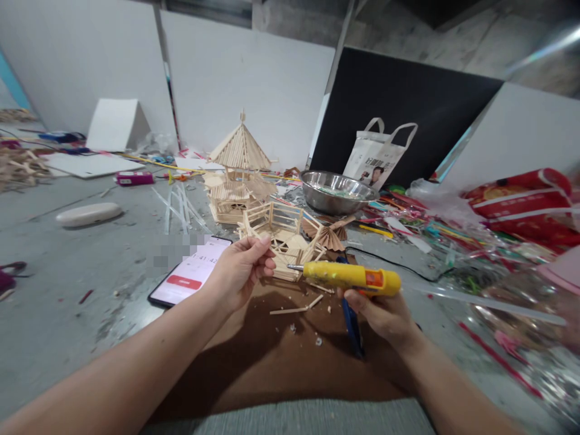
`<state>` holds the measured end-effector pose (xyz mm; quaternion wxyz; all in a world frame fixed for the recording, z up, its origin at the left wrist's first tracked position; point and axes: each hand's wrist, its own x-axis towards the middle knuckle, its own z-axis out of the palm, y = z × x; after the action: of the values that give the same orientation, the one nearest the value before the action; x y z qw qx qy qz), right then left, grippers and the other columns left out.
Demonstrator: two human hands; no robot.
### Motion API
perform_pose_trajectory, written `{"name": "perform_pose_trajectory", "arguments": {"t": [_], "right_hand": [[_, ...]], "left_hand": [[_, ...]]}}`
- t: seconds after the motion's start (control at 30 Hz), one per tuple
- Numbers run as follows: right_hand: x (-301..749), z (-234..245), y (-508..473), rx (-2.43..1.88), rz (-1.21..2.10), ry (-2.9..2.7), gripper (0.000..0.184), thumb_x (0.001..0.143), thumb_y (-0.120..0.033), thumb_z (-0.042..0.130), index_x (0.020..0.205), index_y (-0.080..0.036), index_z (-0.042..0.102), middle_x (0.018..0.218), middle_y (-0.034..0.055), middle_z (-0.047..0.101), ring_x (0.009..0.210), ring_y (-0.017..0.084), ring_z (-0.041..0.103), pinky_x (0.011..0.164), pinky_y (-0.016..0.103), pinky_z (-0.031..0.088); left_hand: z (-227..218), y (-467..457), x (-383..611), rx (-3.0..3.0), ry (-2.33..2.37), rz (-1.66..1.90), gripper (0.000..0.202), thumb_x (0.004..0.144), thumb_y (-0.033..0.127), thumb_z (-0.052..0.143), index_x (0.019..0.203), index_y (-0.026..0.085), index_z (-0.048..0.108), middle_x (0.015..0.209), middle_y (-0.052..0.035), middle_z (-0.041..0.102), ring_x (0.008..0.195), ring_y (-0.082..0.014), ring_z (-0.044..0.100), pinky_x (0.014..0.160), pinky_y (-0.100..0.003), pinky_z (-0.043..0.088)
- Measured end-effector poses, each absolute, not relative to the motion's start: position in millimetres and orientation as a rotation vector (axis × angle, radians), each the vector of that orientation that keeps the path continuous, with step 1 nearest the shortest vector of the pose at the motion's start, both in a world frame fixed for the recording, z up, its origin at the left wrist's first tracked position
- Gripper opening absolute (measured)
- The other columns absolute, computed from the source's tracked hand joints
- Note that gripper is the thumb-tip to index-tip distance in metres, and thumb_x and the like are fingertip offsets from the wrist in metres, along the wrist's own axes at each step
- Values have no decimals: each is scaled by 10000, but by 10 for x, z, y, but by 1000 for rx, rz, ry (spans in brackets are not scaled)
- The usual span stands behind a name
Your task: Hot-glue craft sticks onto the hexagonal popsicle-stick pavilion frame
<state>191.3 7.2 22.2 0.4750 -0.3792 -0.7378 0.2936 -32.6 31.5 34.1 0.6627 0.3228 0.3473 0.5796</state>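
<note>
My right hand (385,314) grips a yellow hot glue gun (339,275), its metal nozzle pointing left toward my left hand. A blue piece (352,329) extends below the gun; I cannot tell whether it belongs to it. With thumb and fingers pinched together, my left hand (244,266) is just left of the nozzle; whatever it holds is too small or hidden to name. Directly behind both hands is a small railed wooden-stick structure (296,241), partly covered by my left fingers. Loose thin sticks (290,311) and glue bits lie on the brown board (281,368) below.
A pagoda model of sticks (242,148) stands behind. Left of my hand lies a phone (188,281), with clear glue sticks (176,208) beyond it. A metal bowl (338,196), a tote bag (376,154) and a black cord (399,261) are on the right, amid cluttered craft scraps.
</note>
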Motion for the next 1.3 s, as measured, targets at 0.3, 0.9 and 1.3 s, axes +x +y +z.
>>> {"name": "perform_pose_trajectory", "arguments": {"t": [0.3, 0.9, 1.3], "right_hand": [[1915, 214, 75, -941, 699, -1800, 115, 683, -307, 580, 662, -194, 572, 575, -4, 546, 508, 115, 516, 460, 231, 468], [1903, 218, 77, -953, 684, -1789, 143, 676, -328, 586, 636, -192, 567, 535, -10, 522, 520, 123, 521, 487, 248, 468], [1907, 209, 87, -959, 700, -1783, 145, 683, -347, 580, 679, -203, 599, 589, 4, 569, 550, 139, 547, 511, 268, 487]], "left_hand": [[325, 327, -328, 731, 780, 1309, 152, 690, 198, 590, 603, 110, 501, 489, 21, 541, 386, -41, 497, 375, -127, 440], [330, 321, -315, 751, 799, 1318, 183, 663, 222, 615, 579, 113, 494, 472, 22, 544, 386, -42, 495, 380, -130, 434], [342, 316, -322, 756, 787, 1292, 142, 682, 196, 597, 611, 104, 515, 485, 14, 548, 386, -43, 497, 386, -132, 440]]}}
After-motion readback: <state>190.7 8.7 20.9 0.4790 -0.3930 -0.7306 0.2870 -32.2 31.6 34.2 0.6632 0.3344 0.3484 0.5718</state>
